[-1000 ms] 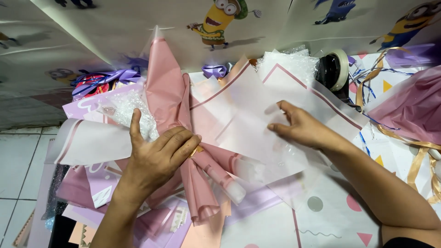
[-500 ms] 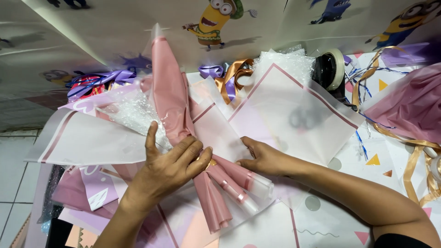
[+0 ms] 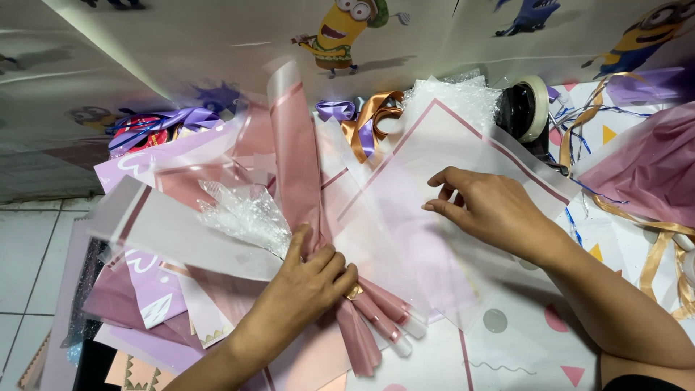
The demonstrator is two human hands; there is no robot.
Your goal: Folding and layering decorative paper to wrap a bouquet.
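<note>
the left hand [image 3: 308, 279] is closed around the gathered neck of a bouquet wrap [image 3: 297, 166], fingers curled over the bunched pink paper and the thumb pointing up along it, so the bundle is pinched tight at its waist near the lower middle of the view. above the grip a tall dusty-pink sheet rises toward the top of the picture, and a crumple of clear cellophane [image 3: 246, 213] puffs out just to the left of the thumb. below the grip the rolled pink paper ends [image 3: 380, 318] fan out toward the bottom edge. the right hand [image 3: 489, 210] lies flat with fingers spread loosely on a frosted white sheet with a pink border line [image 3: 434, 166], which lies to the right of the bundle and overlaps it. a second frosted sheet [image 3: 159, 232] sticks out to the left. behind the wrap lie an orange and purple ribbon [image 3: 369, 119] and a heap of purple ribbon [image 3: 163, 123] farther left. a roll of clear tape on a black holder [image 3: 528, 108] stands near the upper right, well apart from both hands, with thin gold ribbon [image 3: 662, 246] trailing beside a mauve sheet [image 3: 644, 166] at the right edge. everything rests on a desk [image 3: 528, 340] covered in white paper with coloured dots and triangles, and a cartoon-printed sheet [image 3: 217, 51] hangs behind.
</note>
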